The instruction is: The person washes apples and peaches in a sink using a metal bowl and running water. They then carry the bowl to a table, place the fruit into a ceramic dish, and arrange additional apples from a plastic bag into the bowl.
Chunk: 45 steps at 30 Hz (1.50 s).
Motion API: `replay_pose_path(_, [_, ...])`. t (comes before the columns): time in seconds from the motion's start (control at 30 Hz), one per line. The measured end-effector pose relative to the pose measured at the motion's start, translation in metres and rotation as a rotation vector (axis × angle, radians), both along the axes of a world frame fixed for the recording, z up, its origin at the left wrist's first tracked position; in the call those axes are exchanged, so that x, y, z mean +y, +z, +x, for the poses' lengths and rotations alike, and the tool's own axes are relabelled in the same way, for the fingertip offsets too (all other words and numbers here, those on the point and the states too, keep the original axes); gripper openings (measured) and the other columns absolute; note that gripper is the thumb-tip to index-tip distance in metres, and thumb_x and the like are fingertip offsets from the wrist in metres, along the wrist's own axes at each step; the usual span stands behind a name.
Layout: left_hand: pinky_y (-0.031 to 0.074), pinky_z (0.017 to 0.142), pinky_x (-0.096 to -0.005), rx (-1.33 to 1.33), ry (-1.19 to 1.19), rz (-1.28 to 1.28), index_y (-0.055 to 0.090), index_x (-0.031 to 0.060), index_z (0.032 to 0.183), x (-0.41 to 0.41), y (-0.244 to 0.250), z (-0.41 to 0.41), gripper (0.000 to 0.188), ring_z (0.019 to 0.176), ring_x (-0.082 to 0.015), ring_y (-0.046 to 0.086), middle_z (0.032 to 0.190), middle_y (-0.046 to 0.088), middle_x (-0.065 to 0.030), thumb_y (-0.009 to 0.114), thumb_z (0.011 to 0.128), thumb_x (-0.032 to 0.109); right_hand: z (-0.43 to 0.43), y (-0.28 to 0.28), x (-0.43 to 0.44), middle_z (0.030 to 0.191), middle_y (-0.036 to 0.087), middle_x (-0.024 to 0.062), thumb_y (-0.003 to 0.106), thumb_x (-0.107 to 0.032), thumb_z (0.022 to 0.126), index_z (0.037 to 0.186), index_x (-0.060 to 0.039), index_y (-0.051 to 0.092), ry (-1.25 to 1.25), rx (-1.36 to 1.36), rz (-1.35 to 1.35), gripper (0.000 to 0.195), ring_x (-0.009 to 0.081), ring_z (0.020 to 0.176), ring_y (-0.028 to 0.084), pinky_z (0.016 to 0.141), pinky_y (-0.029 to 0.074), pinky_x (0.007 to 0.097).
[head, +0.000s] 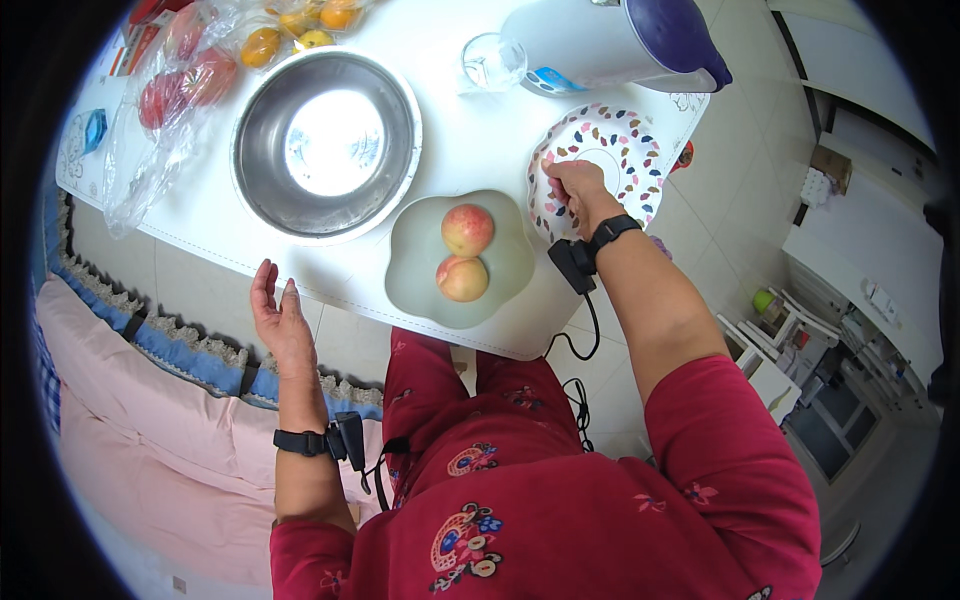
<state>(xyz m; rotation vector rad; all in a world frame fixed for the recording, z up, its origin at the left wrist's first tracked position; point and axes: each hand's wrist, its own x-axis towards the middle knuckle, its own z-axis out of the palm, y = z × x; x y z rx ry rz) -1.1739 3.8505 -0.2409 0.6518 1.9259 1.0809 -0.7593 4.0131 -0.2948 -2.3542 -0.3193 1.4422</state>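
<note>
Two peaches [467, 230] lie touching in a pale green scalloped dish [409, 259] near the table's front edge. To its right is a white scalloped plate [634, 139] with a coloured speckled pattern. My right hand [576, 187] is over the left part of this plate, fingers curled; whether they grip anything is hidden. My left hand [283, 319] is raised beside the table's front edge, palm turned up and fingers apart, with nothing in it. A wide stainless steel basin [255, 150] stands left of the dish, its inside bright with reflected light.
At the table's back left, apples [161, 97] and orange fruit [261, 47] lie in clear plastic bags. A clear glass [493, 64] and a white jug with a purple lid [679, 34] stand at the back right. A black cable [598, 330] hangs by my right wrist.
</note>
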Motion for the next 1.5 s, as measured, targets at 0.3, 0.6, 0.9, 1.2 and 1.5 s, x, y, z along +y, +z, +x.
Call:
replay_pose_path(0.3, [0.037, 0.104, -0.0326, 0.012, -0.029, -0.001, 0.044, -0.0007, 0.132, 0.0, 0.011, 0.005, 0.046, 0.125, -0.0214, 0.045, 0.133, 0.048, -0.0133, 0.051, 0.086, -0.007, -0.001, 0.003, 0.006, 0.062, 0.054, 0.0033, 0.078, -0.026, 0.078, 0.076, -0.0035, 0.056, 0.032, -0.002, -0.059, 0.031, 0.0132, 0.049, 0.047, 0.047, 0.043, 0.0282])
replay_pose_path(0.6, [0.037, 0.102, -0.0318, -0.026, -0.059, 0.024, 0.046, 0.0007, 0.131, 0.008, 0.031, -0.008, 0.045, 0.124, -0.0206, 0.045, 0.133, 0.049, -0.0116, 0.052, 0.086, -0.005, 0.011, 0.033, -0.022, 0.08, 0.063, 0.0067, 0.051, -0.009, 0.089, 0.093, -0.0045, 0.058, -0.255, 0.435, 0.3, 0.009, 0.0167, 0.079, 0.062, 0.075, 0.055, 0.0321])
replay_pose_path(0.9, [0.036, 0.102, -0.0321, -0.06, -0.084, 0.047, 0.048, 0.0021, 0.13, 0.016, 0.066, -0.015, 0.046, 0.123, -0.0207, 0.046, 0.13, 0.051, -0.0128, 0.053, 0.085, -0.005, 0.058, 0.059, -0.113, 0.076, 0.063, 0.0056, 0.053, -0.009, 0.092, 0.095, -0.0006, 0.062, -0.082, 0.155, 0.2, 0.013, 0.0134, 0.064, 0.06, 0.059, 0.05, 0.0249])
replay_pose_path(1.2, [0.035, 0.104, -0.0334, -0.032, 0.002, 0.094, 0.047, 0.0006, 0.13, -0.054, 0.078, -0.035, 0.046, 0.125, -0.0209, 0.045, 0.134, 0.049, -0.0127, 0.053, 0.085, -0.005, 0.06, 0.021, -0.155, 0.113, 0.055, 0.013, 0.07, -0.021, 0.077, 0.118, -0.0084, 0.061, 1.063, -0.548, 0.276, 0.043, 0.0292, 0.11, 0.052, 0.093, 0.042, 0.0379])
replay_pose_path(1.5, [0.037, 0.104, -0.0344, 0.052, 0.051, 0.03, 0.043, -0.001, 0.133, -0.155, 0.087, -0.026, 0.049, 0.128, -0.0225, 0.042, 0.136, 0.046, -0.0136, 0.052, 0.085, -0.005, 0.054, 0.008, -0.166, 0.109, 0.055, 0.0107, 0.072, -0.016, 0.074, 0.114, -0.0061, 0.063, 1.137, -0.581, 0.445, 0.042, 0.0296, 0.106, 0.052, 0.091, 0.043, 0.0387])
